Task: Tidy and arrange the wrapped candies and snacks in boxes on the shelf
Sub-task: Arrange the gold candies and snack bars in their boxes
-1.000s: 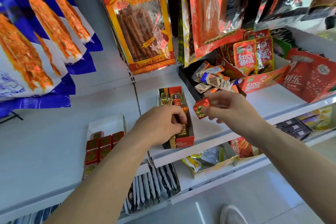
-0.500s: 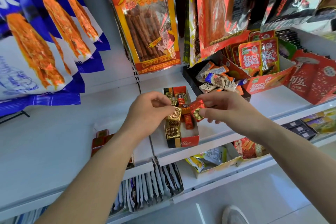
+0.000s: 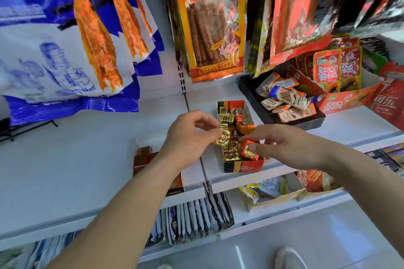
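A small red and black candy box [image 3: 243, 166] stands on the white shelf [image 3: 65, 159], filled with gold, orange and red foil candies. My left hand [image 3: 188, 137] pinches a gold foil candy [image 3: 222, 137] over the box's left side. My right hand [image 3: 284, 146] holds a red foil candy [image 3: 249, 150] at the box's front right corner. Partly hidden behind my left forearm is a second box of red square candies [image 3: 144, 155].
A black tray of wrapped chocolate bars [image 3: 284, 102] and a red carton of snack packs [image 3: 341, 98] stand to the right. Large snack bags [image 3: 207, 19] hang above. Lower shelves hold sachets [image 3: 196, 220] and more packs. A shoe [image 3: 290, 257] shows on the floor.
My right hand has lowered the red candy from above the box down into its front right corner. My left hand lifted a gold candy from the box and keeps it over the left side.
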{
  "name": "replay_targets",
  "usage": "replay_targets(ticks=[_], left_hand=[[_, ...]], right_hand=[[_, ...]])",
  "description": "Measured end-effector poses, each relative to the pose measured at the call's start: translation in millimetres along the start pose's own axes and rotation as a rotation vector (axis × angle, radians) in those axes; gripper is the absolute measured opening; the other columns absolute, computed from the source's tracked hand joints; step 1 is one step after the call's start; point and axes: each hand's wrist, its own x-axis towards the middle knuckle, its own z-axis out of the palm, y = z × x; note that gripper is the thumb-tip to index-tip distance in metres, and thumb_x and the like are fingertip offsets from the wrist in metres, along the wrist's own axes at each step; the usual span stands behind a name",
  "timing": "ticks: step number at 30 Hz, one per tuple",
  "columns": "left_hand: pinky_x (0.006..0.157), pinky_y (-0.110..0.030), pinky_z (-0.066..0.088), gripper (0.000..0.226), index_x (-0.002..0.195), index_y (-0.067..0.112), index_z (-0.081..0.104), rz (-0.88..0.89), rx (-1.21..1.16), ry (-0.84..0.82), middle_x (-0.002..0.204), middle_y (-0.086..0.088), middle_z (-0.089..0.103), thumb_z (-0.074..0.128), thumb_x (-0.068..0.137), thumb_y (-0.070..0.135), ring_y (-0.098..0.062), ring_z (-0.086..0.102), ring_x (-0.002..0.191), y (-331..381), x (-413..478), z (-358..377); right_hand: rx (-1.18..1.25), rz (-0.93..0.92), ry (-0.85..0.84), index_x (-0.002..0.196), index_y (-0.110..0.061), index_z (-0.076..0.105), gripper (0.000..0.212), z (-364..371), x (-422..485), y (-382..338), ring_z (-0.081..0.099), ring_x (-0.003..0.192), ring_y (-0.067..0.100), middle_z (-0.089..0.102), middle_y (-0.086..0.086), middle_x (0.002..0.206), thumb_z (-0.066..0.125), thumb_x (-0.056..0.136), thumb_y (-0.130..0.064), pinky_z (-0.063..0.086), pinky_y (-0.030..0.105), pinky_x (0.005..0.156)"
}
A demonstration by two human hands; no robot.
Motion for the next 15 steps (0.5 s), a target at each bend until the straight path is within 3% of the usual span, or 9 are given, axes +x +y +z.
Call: replay_targets(ticks=[2,5,11,15], left_hand=[[0.069,-0.020,0.051,0.010,0.087,0.029,0.070,0.009,0.004,0.000,0.085,0.012,0.069,0.076,0.084,0.021,-0.002,0.065,0.082,-0.8,-0.3,-0.9],[0.071,-0.022,0.050,0.010,0.087,0.029,0.071,0.026,0.014,-0.001,0.083,0.014,0.069,0.077,0.083,0.022,0.003,0.064,0.078,-1.4,-0.7,-0.5],[0.078,-0.021,0.049,0.010,0.089,0.028,0.070,0.049,0.033,-0.006,0.085,0.014,0.069,0.076,0.084,0.022,0.005,0.062,0.083,1.9,-2.4,1.2],[0.077,-0.020,0.048,0.011,0.091,0.030,0.069,0.062,0.038,-0.008,0.087,0.015,0.068,0.074,0.086,0.023,0.007,0.061,0.083,0.8,-2.5,0.9]], right_hand=[[-0.034,-0.007,0.019,0.128,-0.038,0.061,0.032,-0.5,-0.9,0.0,0.059,0.084,-0.001,0.062,-0.021,0.112,0.054,0.097,-0.045,0.044,0.022,0.076],[-0.102,-0.039,0.037,0.122,-0.040,0.058,0.025,-1.7,-0.5,0.4,0.062,0.072,0.001,0.063,-0.020,0.108,0.055,0.097,-0.042,0.042,0.017,0.063],[-0.281,-0.062,0.071,0.125,-0.034,0.064,0.029,-2.3,0.5,-0.8,0.060,0.072,-0.002,0.059,-0.029,0.100,0.053,0.099,-0.040,0.039,0.005,0.062],[-0.190,-0.075,0.163,0.113,-0.039,0.066,0.019,0.2,1.9,5.1,0.061,0.072,0.003,0.060,-0.030,0.094,0.062,0.095,-0.038,0.041,0.011,0.058]])
